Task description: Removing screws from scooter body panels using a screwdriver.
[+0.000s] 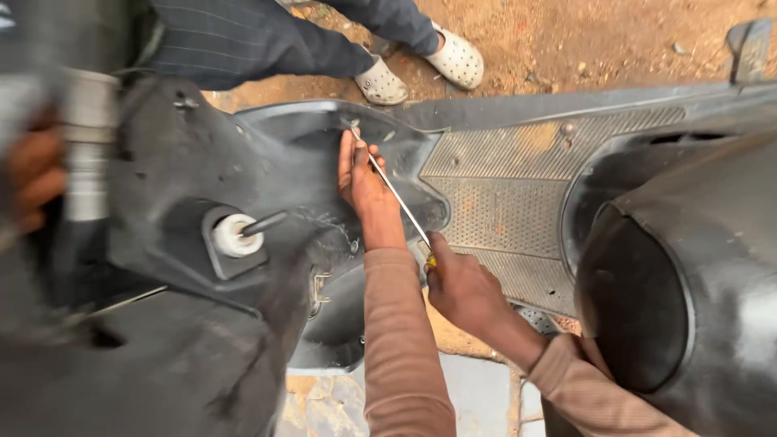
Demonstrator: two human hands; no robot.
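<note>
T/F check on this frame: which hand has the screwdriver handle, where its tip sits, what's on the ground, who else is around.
1. The right hand grips the screwdriver by its handle. True.
2. The left hand steadies the shaft near the tip, against the black scooter panel. True.
3. The scooter stands on a tiled floor. False: on reddish dirt.
4. Nobody else is in view. False: a person in white perforated clogs stands beyond the scooter.
</note>
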